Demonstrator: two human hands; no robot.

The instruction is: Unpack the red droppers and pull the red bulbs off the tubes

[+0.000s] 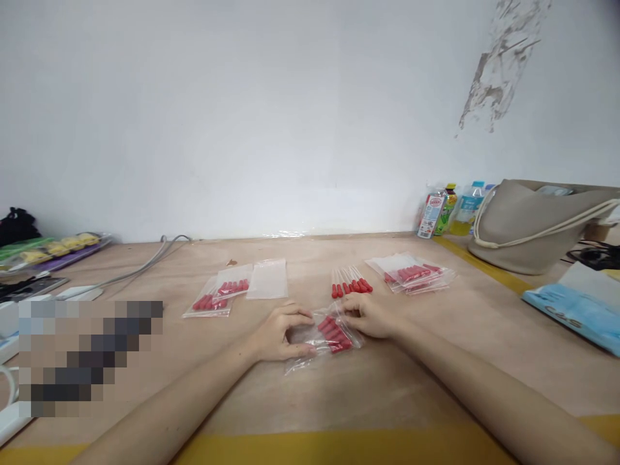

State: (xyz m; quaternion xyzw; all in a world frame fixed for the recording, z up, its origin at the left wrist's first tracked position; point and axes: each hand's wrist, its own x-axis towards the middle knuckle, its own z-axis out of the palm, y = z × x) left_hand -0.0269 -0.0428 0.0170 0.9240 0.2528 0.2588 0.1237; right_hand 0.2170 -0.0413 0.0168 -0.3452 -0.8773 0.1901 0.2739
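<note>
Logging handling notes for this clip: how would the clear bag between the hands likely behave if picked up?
The bag is probably floppy: its film looks thin and wrinkled. Lifted near the left hand, it would likely sag toward the red pieces bunched nearer the right hand. It seems unlikely to roll, lying fairly flat on the table.

Looks like a makeshift handwork table in a plain room, judging by the pale wooden tabletop with yellow edging (387, 394), flat clear plastic bags (440, 281) and red-headed white sticks (356, 286). Seems informal, shared with everyday belongings: white wall with flaking patch (232, 116), slouching grey-beige bag with cream cord handle (523, 213), teal-capped plastic drink bottle (467, 210).
</note>
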